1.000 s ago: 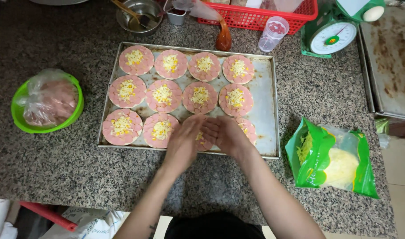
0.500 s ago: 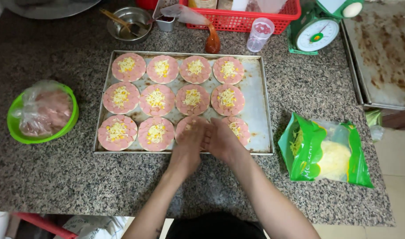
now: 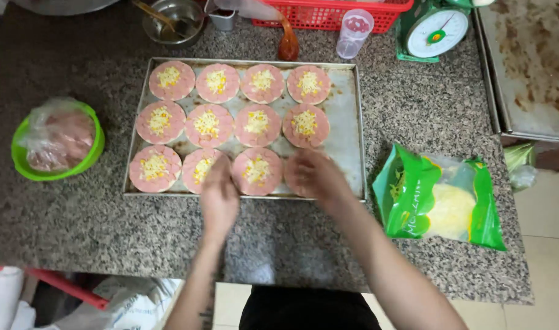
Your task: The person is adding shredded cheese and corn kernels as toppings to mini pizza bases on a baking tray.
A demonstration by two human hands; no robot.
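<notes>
Pink meat rounds with yellow topping, green bowl, speckled grey counter.

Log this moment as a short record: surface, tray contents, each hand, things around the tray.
surface: speckled stone counter
tray: metal baking tray with round pink meat slices in rows, topped with shredded cheese and corn
left hand: left hand over the tray's front edge, by a front-row slice
right hand: right hand over the front row's right end, covering what lies beneath
left of tray: green bowl holding a plastic bag
right of tray: green bag of shredded cheese
behind tray: kitchen scale, red basket, metal bowl
</notes>
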